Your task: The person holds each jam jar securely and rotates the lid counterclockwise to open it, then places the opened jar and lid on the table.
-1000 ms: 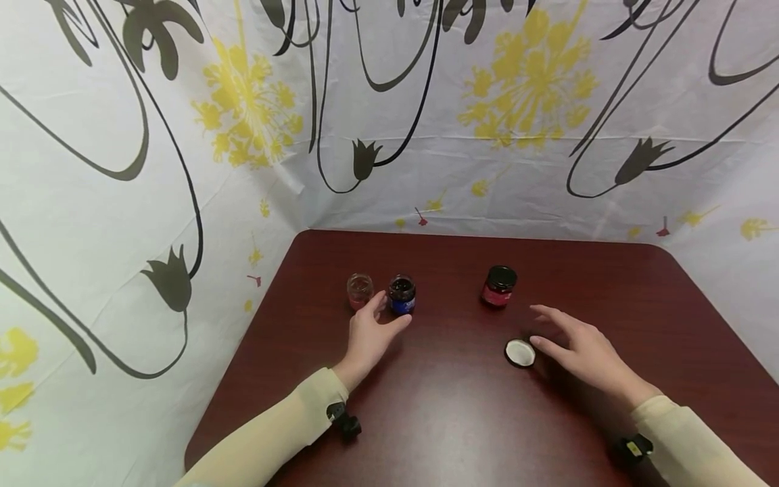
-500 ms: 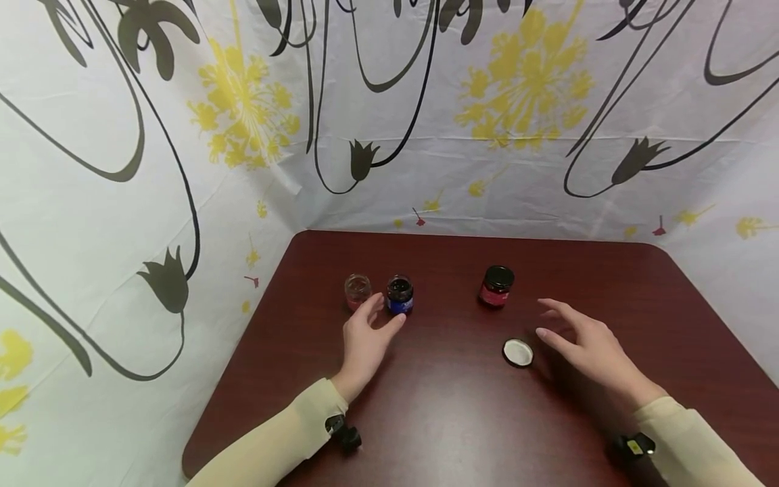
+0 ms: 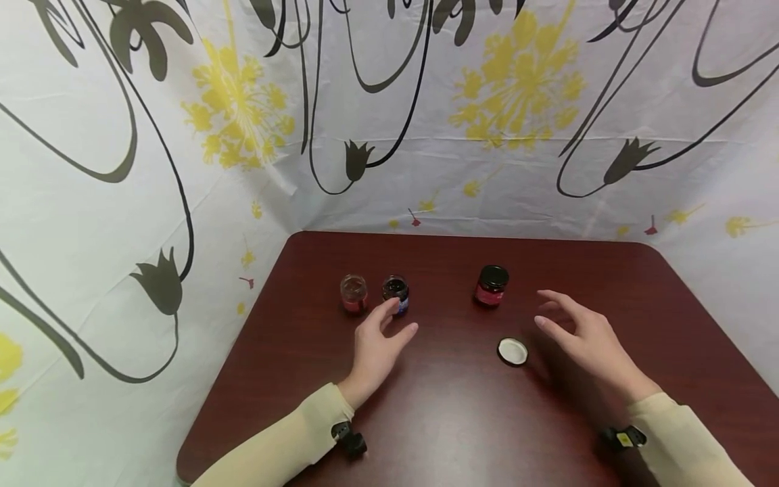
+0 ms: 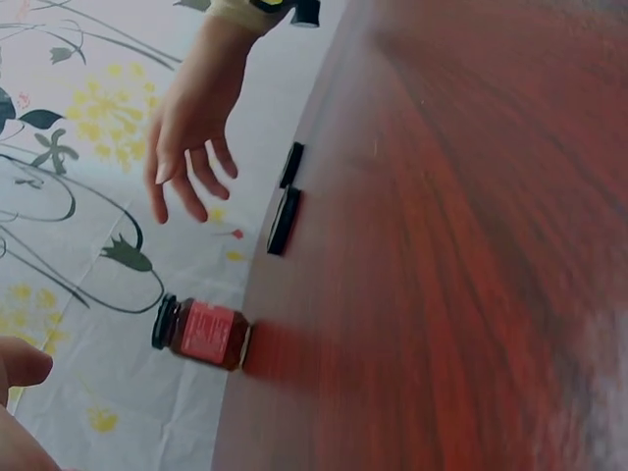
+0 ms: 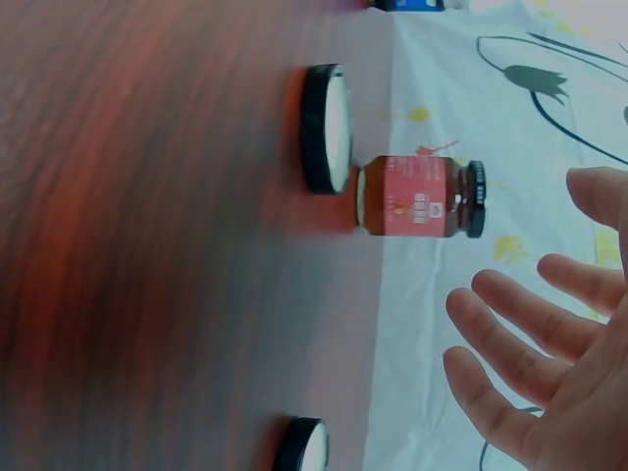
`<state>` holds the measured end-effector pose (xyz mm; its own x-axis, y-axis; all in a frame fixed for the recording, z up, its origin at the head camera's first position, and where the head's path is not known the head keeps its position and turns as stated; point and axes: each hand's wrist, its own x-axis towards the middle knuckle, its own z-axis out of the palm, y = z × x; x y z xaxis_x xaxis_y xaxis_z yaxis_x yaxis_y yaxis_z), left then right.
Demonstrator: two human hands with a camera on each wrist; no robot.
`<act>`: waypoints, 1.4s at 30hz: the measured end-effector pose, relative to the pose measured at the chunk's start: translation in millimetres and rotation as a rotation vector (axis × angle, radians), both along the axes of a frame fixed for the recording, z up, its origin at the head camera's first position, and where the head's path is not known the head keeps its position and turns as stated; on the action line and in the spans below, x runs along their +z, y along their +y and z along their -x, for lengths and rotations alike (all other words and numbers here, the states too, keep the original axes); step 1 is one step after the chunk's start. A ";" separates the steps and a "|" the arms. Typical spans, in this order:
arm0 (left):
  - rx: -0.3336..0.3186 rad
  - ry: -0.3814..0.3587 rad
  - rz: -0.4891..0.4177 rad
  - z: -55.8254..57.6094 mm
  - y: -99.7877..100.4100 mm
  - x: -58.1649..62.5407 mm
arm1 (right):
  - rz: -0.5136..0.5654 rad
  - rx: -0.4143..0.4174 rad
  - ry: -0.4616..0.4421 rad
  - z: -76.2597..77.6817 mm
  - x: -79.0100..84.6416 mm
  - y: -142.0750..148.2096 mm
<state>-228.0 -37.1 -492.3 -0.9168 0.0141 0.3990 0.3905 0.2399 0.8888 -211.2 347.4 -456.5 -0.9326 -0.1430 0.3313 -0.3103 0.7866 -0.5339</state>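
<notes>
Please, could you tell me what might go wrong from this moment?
The left hand seems close to the open blue-labelled jar; a bump could tip it, spilling any contents.
The lid nearest the right hand lies white inside up, so fingers might soil it when lifting it.

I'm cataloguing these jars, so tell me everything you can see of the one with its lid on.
The lidded jar looks like glass, with brownish contents, a red printed label and a dark lid. It stands upright on the table, beyond a loose lid lying pale side up. Only the table touches it. The label's print is unreadable.
</notes>
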 end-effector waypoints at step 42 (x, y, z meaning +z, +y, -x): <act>-0.027 -0.096 0.170 53.8 76.3 -5.5 | 0.030 -0.009 -0.001 11.6 27.6 -18.8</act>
<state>-281.8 39.2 -497.9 -0.9489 0.0988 0.2997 0.3143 0.3807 0.8697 -222.9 328.7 -428.9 -0.9343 -0.1247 0.3340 -0.3026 0.7728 -0.5579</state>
